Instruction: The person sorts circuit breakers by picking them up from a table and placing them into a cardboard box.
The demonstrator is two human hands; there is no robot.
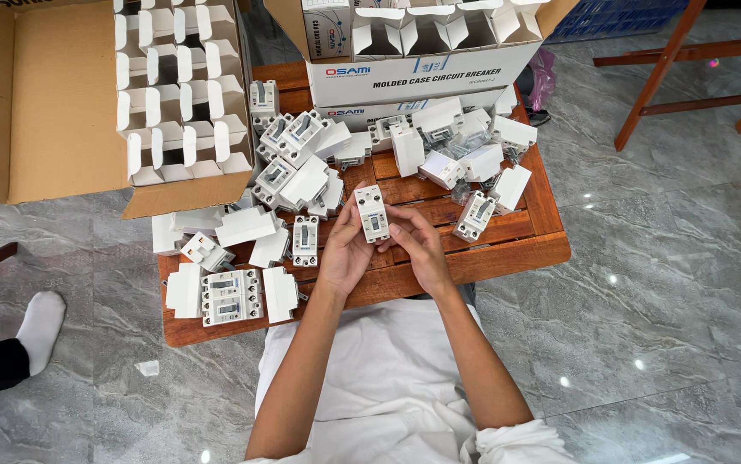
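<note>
Over a grey marble floor [663, 258], above the slatted wooden table [517, 249] strewn with white breakers, one breaker [372, 214] is pinched upright between left hand [345, 249] and right hand [422, 249], face turned up, seemingly for inspection.

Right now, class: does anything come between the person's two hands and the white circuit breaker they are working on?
Nothing visible does. The left hand and right hand both touch the white circuit breaker directly, holding it upright above the wooden table. The other loose breakers lie around it, apart from it.
</note>
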